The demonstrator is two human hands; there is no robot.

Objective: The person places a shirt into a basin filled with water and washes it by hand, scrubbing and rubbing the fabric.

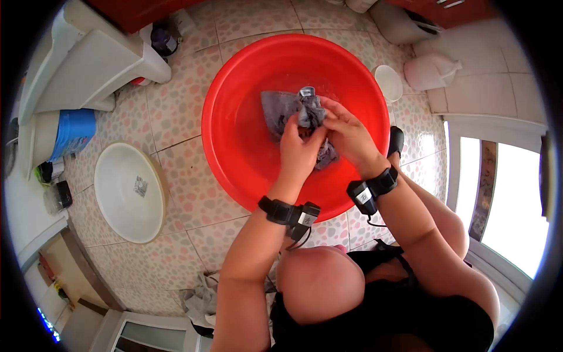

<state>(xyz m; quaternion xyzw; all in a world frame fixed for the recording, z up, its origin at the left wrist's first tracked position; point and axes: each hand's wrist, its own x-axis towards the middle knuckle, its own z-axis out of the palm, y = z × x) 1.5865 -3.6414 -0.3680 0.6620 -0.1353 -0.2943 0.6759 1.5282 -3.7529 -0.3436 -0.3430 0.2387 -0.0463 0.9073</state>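
A grey piece of cloth (278, 111), bunched up and with a small light label near its top, is held over the large red basin (226, 170). My left hand (298, 151) grips it from the near left, thumb and fingers closed on the folds. On the right, my right hand (347, 132) pinches the same cloth, its fingers pressed into the bunched part. Both hands are close together, nearly touching. Part of the cloth hangs lower between them. Black straps with small devices sit on both wrists.
A white basin (126, 196) stands on the tiled floor (190, 170) to the left. Beyond the red basin's right rim are a small white bowl (388, 83) and a pale plastic jug (431, 71). A blue container (75, 134) is at the far left. Grey cloth (199, 299) lies near my legs.
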